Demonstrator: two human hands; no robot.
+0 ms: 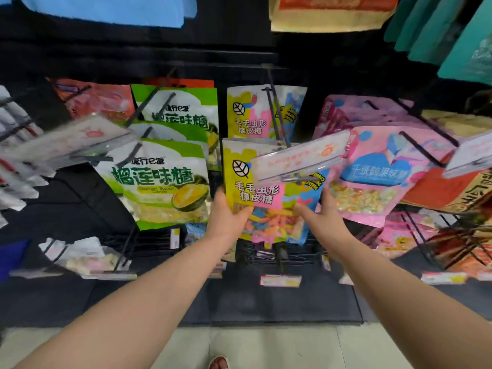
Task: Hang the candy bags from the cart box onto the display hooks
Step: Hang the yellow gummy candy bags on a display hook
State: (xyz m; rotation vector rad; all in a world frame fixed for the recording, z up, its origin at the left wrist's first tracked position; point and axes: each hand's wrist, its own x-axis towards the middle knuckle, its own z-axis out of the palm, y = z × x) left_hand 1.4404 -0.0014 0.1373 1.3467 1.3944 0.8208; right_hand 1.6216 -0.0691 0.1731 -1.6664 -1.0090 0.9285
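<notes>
Your left hand and right hand each pinch a lower side edge of the light, soft, likely slippery candy bag between your fingers, so grip nearer its stiffer top, toward the hook above them.

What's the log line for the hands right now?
left hand: grips gummy bag | right hand: grips gummy bag | hook: bag's top near it, hung unclear
</notes>
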